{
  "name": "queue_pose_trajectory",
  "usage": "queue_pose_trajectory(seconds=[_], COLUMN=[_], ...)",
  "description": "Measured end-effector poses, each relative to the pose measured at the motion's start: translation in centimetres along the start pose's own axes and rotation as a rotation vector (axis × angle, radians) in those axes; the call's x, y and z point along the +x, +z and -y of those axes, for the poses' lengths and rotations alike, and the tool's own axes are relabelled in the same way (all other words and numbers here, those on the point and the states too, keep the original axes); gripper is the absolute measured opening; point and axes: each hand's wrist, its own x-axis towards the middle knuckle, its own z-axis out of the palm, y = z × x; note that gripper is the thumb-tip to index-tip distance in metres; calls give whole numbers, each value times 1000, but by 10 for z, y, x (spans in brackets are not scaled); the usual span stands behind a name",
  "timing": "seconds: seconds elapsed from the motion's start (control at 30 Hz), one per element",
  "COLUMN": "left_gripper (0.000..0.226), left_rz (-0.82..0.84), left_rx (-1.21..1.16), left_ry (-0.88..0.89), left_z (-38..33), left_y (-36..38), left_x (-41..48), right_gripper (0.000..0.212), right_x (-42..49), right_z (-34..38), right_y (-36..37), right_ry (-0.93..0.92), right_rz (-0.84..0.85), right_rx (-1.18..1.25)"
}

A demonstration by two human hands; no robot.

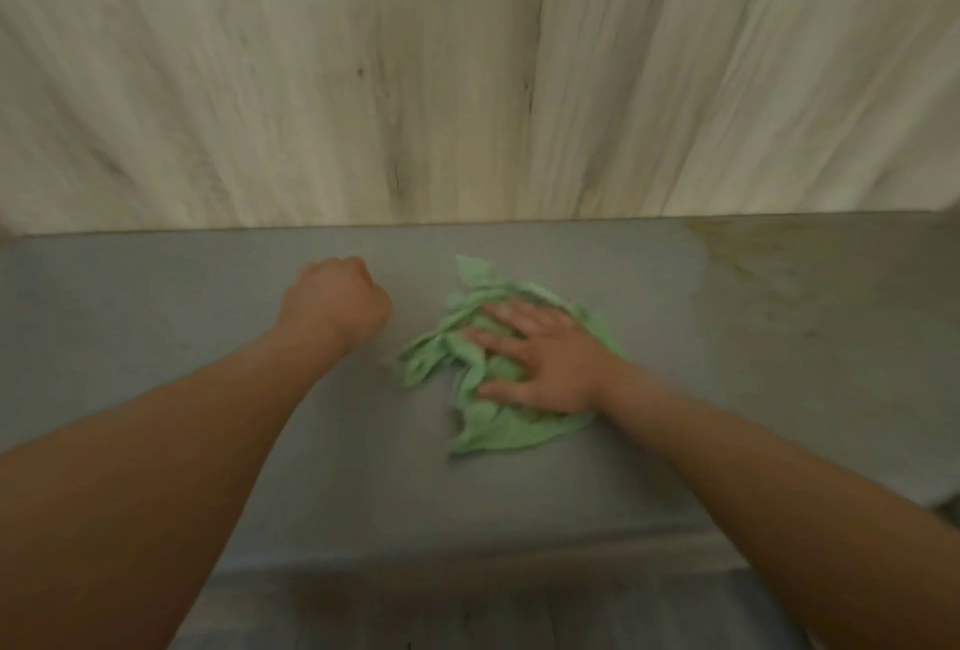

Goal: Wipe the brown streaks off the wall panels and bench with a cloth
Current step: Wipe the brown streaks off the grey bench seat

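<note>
Pale wood-grain wall panels [467, 51] fill the view from 10 to 2 o'clock. Below them the grey bench [156, 311] spans the middle, with a yellowish-brown smear [748, 254] toward 2 o'clock near the wall. The left forearm reaches in from 8 o'clock, and the left hand [337, 301] is curled into a fist that holds nothing, knuckles toward the wall. The right arm enters from 4 o'clock. The right hand [545, 358] lies palm-down, fingers straight and spread, pressing the crumpled green cloth [498, 431] onto the bench just right of centre.
</note>
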Motion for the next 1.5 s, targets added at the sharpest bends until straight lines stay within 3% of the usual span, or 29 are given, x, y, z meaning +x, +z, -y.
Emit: queue_pose_trajectory(seconds=[0.1, 0.2, 0.3, 0.4, 0.5, 0.57, 0.7, 0.83, 0.97, 1.13, 1.23, 1.5], left_gripper=[27, 26, 26, 31, 40, 48, 52, 51, 52, 53, 59, 58], left_rz=[16, 26, 58, 55, 78, 129, 250, 308, 340, 174, 201, 60], left_rx=[-30, -44, -23, -33, -58, -60, -38, 11, 64, 137, 155, 153], left_ry=[48, 64, 56, 46, 49, 76, 186, 318, 405, 406, 376, 380], left_z=[-13, -15, -15, -18, -38, -63, -137, -213, -252, -252, -237, -230], left_y=[4, 9, 19, 29, 39, 50, 76, 105, 129, 139, 153, 172], left_x=[-12, -18, -23, -25, -28, -31, -45, -58, -57, -34, -12, -7], right_gripper=[111, 109, 96, 85, 88, 90, 90, 85, 88, 97, 109, 130], right_x=[-13, -4, 12, 10, -30, -66, -133, -201, -233, -191, -157, -59], right_z=[-67, -86, -65, -14, 33, 37, -5, -70, -128, -153, -170, -234], right_y=[-13, -12, -11, -2, 12, 19, 24, 31, 22, 15, 11, -5], right_ry=[470, 657, 656, 444, 180, 100, 244, 569, 874, 938, 946, 991], right_rz=[-17, 3, 56, 47, 7, -29, -83, -137, -61, -39, -75, -136], right_rx=[81, 184, 173, 117, 78, 95, 127, 117, 163, 182, 186, 219])
